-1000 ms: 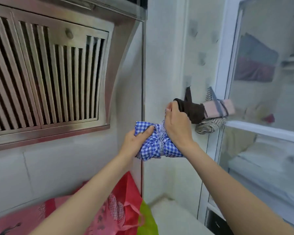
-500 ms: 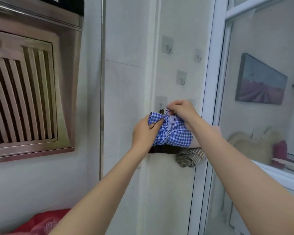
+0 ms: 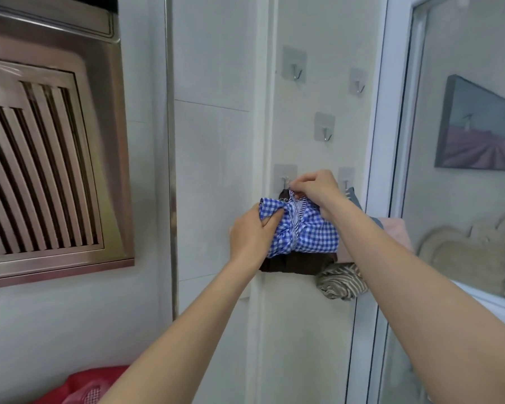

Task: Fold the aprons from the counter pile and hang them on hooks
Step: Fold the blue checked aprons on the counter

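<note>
White wall tiles [image 3: 213, 158] fill the middle of the kitchen, and a shiny metal vent hood [image 3: 50, 158] with dark slats sits on the left. On the right is a glass door [image 3: 461, 199], and behind the glass hangs a picture [image 3: 478, 132] of a purple field.

Five small stick-on hooks are on the wall. Three of them are bare: the top hook [image 3: 295, 65], the top right hook [image 3: 358, 82] and the middle hook [image 3: 324, 128].

Both arms reach up to the lower left hook [image 3: 285, 177]. The blue checked apron [image 3: 306, 231] is folded into a small bundle and tied with its striped strap. It is held up against the wall just under that hook.

The left hand [image 3: 252, 233] grips the left end of the bundle — its thumb is tucked into the cloth. The right hand [image 3: 317, 188] pinches the strap at the top of the bundle, right beside the hook's metal tip. I cannot tell if the strap is over the hook.

A brown apron [image 3: 298, 265] peeks out from behind and below the blue one. A striped bundle [image 3: 340, 282] hangs lower on the right. A pink bundle [image 3: 391, 231] shows behind the right arm, under the lower right hook [image 3: 346, 179].

Down in the bottom left corner is something red [image 3: 96, 384] — it is blurry.
</note>
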Tool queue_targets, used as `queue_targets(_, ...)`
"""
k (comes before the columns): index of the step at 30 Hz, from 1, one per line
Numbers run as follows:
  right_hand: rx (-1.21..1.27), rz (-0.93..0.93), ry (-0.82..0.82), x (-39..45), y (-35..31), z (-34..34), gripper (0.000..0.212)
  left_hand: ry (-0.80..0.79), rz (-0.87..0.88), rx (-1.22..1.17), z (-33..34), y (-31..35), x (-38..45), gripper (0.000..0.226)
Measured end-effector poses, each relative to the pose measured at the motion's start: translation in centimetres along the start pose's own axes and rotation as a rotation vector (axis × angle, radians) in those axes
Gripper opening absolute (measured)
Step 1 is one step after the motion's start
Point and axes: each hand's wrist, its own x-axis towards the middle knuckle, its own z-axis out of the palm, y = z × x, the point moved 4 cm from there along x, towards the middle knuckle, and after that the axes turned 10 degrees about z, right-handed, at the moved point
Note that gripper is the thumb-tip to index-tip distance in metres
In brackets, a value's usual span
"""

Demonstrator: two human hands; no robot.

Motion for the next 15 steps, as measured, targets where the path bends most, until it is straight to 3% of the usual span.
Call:
queue_targets(8,0.102,-0.088,-0.067,-0.7,-0.2,-0.4,0.011,-0.025,0.080,0.027,0.3,0.4,0.4,0.019)
queue_targets(15,0.136,0.134,-0.123,0.1,-0.4,0.1,0.011,-0.029,0.055,0.000,0.2,-0.5,0.4,0.019)
